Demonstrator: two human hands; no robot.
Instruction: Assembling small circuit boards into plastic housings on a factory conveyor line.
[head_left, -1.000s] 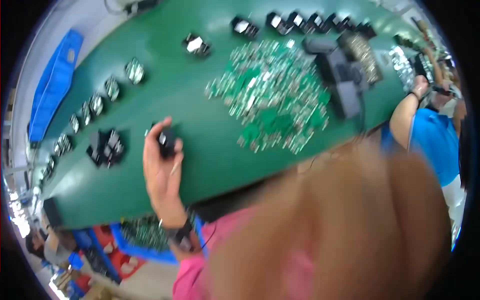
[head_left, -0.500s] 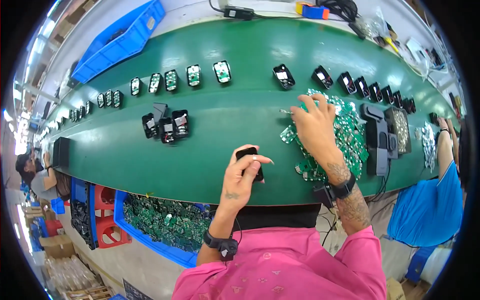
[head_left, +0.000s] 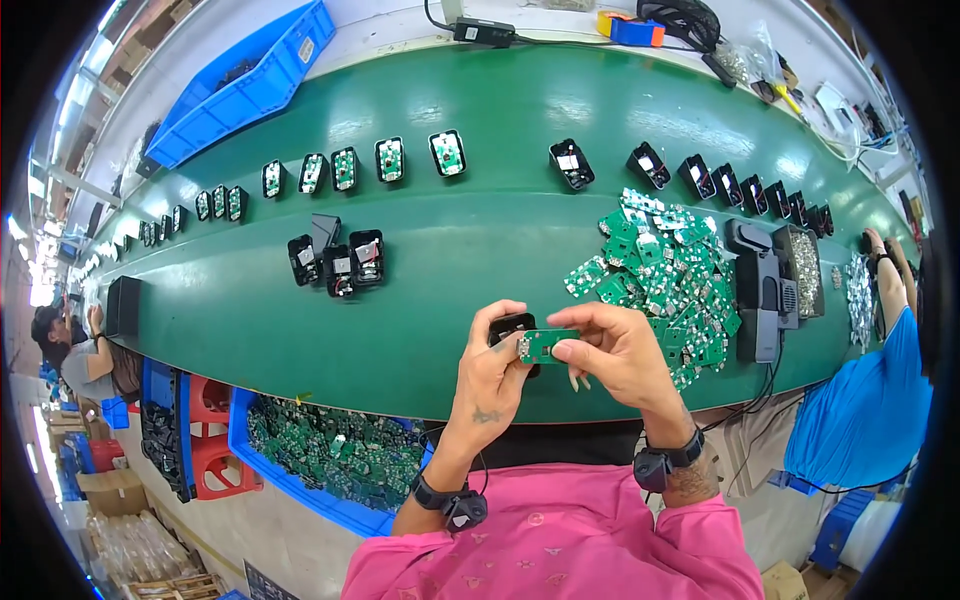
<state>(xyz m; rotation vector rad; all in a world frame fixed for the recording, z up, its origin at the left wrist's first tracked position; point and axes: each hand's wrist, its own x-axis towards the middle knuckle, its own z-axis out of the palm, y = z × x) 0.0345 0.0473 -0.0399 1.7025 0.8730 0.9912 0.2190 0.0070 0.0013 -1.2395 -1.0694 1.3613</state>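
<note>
One green board (head_left: 538,346), pinched by the right hand (head_left: 622,352), could slip if that pinch slackens; at its nine o'clock, the left hand (head_left: 488,384) grasps a black case (head_left: 512,324).

A smooth, glossy finish is noted on the table (head_left: 470,230); plastic is seen in the crate (head_left: 262,92) and case (head_left: 508,326), metal-dotted surfacing on the circuit board (head_left: 538,346), matt cloth in the shirt (head_left: 570,510).

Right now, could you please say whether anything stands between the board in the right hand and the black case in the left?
No other object visibly does: the green circuit board in the right hand overlaps the black case in view, though the left hand partly covers that case.
</note>
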